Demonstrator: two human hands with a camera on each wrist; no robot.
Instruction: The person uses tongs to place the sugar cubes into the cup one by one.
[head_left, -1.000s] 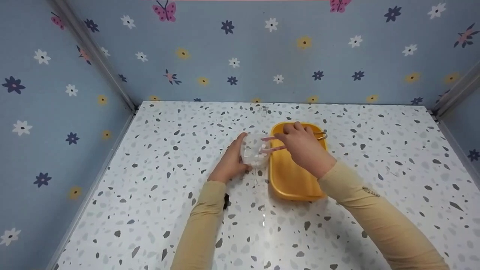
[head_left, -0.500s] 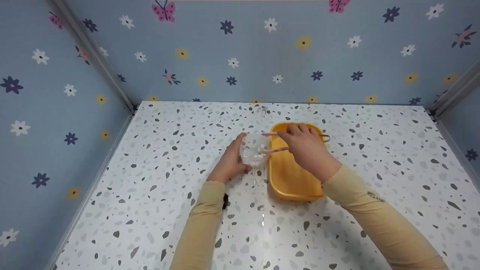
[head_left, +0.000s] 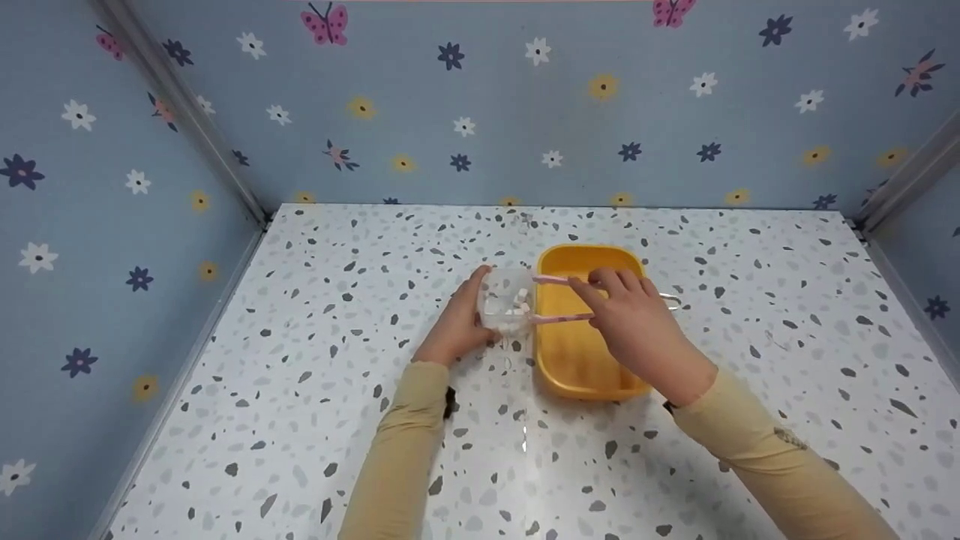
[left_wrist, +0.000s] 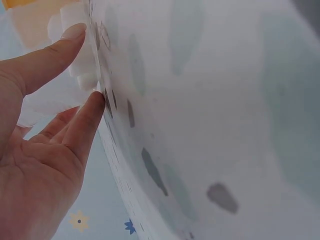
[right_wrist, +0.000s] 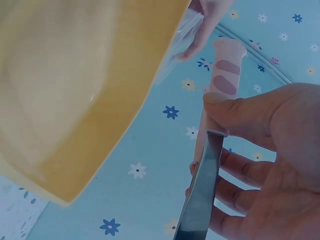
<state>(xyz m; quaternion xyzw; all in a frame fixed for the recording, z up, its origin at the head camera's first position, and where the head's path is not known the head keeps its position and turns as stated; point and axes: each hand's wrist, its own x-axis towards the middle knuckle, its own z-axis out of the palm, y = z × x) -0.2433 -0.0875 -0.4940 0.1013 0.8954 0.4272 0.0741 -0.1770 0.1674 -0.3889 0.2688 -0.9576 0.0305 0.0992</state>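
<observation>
My left hand [head_left: 459, 322] holds a small clear plastic container [head_left: 501, 283] from its left side, thumb and fingers around it. Several small white cubes [head_left: 523, 295] lie inside, toward its right side. Over the yellow tray, my right hand [head_left: 651, 334] grips tongs [head_left: 564, 319] with pink arms and a metal bend. The two pink arms stand spread, their tips at the clear container's right edge, with nothing visible pinched between them. In the right wrist view, thumb and fingers hold the tongs [right_wrist: 202, 182] where pink meets metal. The left wrist view shows white pieces [left_wrist: 82, 55] through the container's wall.
The yellow tray [head_left: 589, 371] stands just right of the clear container, close beside it. Both rest on a white speckled table [head_left: 337, 375]. A blue flowered wall [head_left: 510, 97] rises behind, with side panels left and right. A small transparent item [head_left: 523, 220] lies near the back.
My right hand has drawn the tongs to the right and toward me; their tips have gone from inside the clear container to its right edge. The left hand has stayed in place.
</observation>
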